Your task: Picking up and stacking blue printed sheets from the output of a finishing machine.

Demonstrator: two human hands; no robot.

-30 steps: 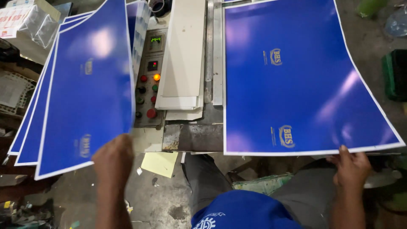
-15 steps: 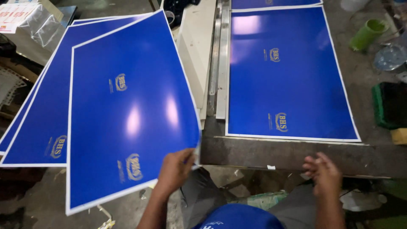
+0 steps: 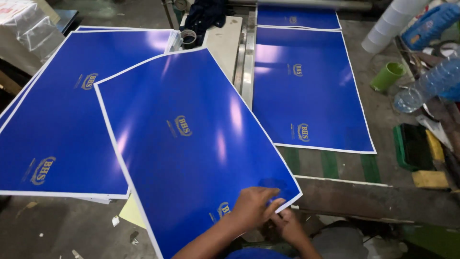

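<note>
Left hand point(image 3: 254, 207) pinches the near right corner of the blue sheet point(image 3: 187, 144), whose long axis runs away up-left over the stack point(image 3: 57, 129); right hand point(image 3: 286, 225) grips beneath, nearer that corner.

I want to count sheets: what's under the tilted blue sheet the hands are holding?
Under the tilted blue sheet, its left edge overlaps a stack of blue sheets; a yellowish paper scrap pokes out below. Left hand lies on top, right hand at the corner. Anything else is covered.

Right of the belt sheet point(image 3: 306, 91): green cup point(image 3: 387, 76), clear bottle point(image 3: 426, 86), white cup stack point(image 3: 390, 24), green tray point(image 3: 413, 147), yellow block point(image 3: 430, 179).
</note>
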